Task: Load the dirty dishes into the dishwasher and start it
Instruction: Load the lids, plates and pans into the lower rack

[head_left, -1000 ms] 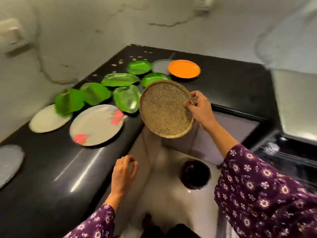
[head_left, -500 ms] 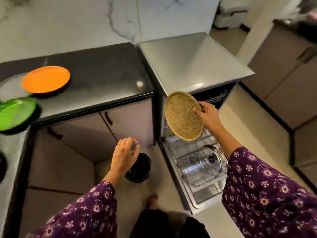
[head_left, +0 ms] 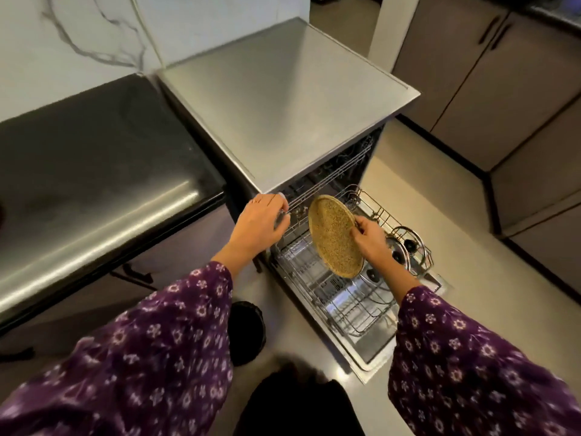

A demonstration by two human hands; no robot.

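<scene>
A round speckled tan plate (head_left: 334,236) is held on edge, tilted, above the pulled-out lower rack (head_left: 339,297) of the open dishwasher (head_left: 283,99). My right hand (head_left: 369,239) grips the plate's right rim. My left hand (head_left: 262,220) reaches to the front edge of the upper rack (head_left: 330,180), fingers curled at its wire; whether it grips the rack is unclear. Glass lids (head_left: 405,243) with black knobs stand in the lower rack's right side.
A black glossy counter (head_left: 94,184) lies to the left, beside the dishwasher's steel top. A dark round bin (head_left: 246,328) sits on the floor by the open door (head_left: 371,350). Cabinets (head_left: 503,89) line the right side. Pale floor lies between.
The view swung from the dish-covered counter to the dishwasher. The plate came down close over the lower rack. My left hand rose from hanging free to the upper rack's front.
</scene>
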